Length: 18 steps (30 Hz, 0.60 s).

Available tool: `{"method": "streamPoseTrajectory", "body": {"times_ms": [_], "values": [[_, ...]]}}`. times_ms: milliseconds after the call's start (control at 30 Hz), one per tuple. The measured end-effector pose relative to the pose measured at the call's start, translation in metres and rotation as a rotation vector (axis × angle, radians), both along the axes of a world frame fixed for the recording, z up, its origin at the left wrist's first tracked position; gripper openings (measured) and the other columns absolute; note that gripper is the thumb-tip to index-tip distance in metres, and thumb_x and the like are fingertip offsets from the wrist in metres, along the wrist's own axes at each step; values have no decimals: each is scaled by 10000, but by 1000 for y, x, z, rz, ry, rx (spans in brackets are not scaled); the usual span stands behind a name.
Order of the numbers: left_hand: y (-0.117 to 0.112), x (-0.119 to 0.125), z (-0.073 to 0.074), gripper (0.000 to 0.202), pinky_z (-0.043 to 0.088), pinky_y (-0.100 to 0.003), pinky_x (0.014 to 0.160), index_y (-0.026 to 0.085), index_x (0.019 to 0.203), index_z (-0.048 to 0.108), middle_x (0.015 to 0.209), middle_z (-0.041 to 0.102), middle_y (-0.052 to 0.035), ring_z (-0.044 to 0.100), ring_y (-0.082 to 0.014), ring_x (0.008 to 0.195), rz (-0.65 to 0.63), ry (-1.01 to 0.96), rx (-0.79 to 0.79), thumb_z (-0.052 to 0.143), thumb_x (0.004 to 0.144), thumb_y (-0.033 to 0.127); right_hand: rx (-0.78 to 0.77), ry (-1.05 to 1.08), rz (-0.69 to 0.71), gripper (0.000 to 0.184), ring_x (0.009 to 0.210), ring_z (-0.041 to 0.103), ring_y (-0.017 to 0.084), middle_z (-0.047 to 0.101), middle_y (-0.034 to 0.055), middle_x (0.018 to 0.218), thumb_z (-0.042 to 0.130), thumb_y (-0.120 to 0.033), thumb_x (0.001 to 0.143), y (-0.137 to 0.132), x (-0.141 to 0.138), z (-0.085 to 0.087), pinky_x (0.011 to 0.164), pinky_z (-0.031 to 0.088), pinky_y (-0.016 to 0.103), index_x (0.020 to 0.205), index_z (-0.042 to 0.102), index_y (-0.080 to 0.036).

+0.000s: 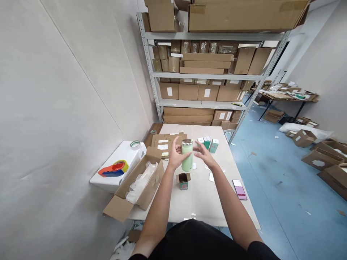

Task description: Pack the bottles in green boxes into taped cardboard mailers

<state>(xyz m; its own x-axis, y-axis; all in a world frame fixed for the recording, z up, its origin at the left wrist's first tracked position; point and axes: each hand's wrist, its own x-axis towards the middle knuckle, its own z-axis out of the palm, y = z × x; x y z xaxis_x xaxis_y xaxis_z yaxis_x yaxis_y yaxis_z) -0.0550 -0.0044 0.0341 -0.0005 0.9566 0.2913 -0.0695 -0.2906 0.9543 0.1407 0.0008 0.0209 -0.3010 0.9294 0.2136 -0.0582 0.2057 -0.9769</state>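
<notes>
A light green tumbler (187,160) with a shiny silver lid stands upright above the table's middle; I cannot tell whether its base touches the tabletop. My left hand (176,155) grips its left side, the thumb lying across the front and the index finger raised. On the other side, my right hand (204,156) is open, its fingers spread and curved close to the tumbler. Nearer to me stands a small green box (183,185) with its brown flaps open. Behind my right hand are several small green-and-white boxes (214,146).
An open carton (148,184) with white wrapping stands at the table's left edge. A tape dispenser (115,168) lies on a white box beyond it. A phone (240,189) lies at right. Flattened cardboard (159,141) and a loaded shelf rack (200,76) are at the back.
</notes>
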Motion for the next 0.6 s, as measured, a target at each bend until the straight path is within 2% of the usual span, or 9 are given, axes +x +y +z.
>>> {"method": "streamPoseTrajectory", "body": {"times_ms": [67, 133, 267, 367, 433, 500, 600], "values": [[-1, 3, 4, 1154, 575, -312, 833, 303, 1608, 250, 1065, 695, -38, 713, -192, 934, -40, -52, -16, 927, 675, 353, -50, 17, 141, 918, 1241, 609, 271, 670, 96, 1301, 837, -429, 764, -10, 6, -12, 1025, 505, 463, 1559, 392, -320], [-2, 8, 8, 1159, 579, -321, 835, 303, 1621, 204, 1079, 701, -45, 716, -200, 948, -90, -90, -34, 909, 704, 380, -65, 74, 171, 976, 1163, 654, 260, 682, 90, 1286, 849, -404, 756, -18, 8, -19, 1023, 512, 465, 1586, 340, -329], [0, 24, 9, 1136, 575, -358, 909, 290, 1628, 197, 1214, 681, -99, 703, -230, 1063, -180, -106, -73, 890, 737, 419, -54, 100, 17, 1060, 1002, 696, 240, 709, 51, 1130, 877, -400, 703, -24, 10, -23, 951, 553, 446, 1596, 309, -324], [5, 34, 9, 1156, 575, -361, 929, 312, 1613, 267, 1333, 621, -122, 682, -245, 1125, -139, -42, -73, 940, 678, 402, -16, 23, -171, 1102, 969, 682, 235, 689, 32, 1053, 914, -383, 636, -23, 14, -23, 947, 554, 441, 1580, 351, -299], [7, 39, 9, 1196, 586, -360, 899, 310, 1615, 280, 1262, 648, -107, 695, -240, 1073, -97, -8, -85, 967, 638, 376, -5, -12, -241, 1143, 981, 676, 239, 678, 38, 1070, 933, -373, 611, -25, 17, -23, 953, 555, 448, 1588, 344, -295], [7, 42, 10, 1234, 594, -357, 865, 293, 1629, 254, 1115, 689, -72, 712, -220, 979, -75, -4, -105, 974, 630, 352, -18, -4, -193, 1172, 1039, 676, 245, 677, 55, 1140, 927, -375, 631, -28, 19, -24, 982, 548, 455, 1614, 292, -308], [4, 40, 10, 1262, 595, -363, 864, 287, 1650, 194, 1029, 710, -44, 719, -205, 926, -97, -24, -114, 963, 651, 340, -79, 66, 19, 1147, 1140, 671, 251, 674, 73, 1259, 868, -395, 723, -34, 20, -23, 1021, 536, 460, 1646, 190, -342]]}}
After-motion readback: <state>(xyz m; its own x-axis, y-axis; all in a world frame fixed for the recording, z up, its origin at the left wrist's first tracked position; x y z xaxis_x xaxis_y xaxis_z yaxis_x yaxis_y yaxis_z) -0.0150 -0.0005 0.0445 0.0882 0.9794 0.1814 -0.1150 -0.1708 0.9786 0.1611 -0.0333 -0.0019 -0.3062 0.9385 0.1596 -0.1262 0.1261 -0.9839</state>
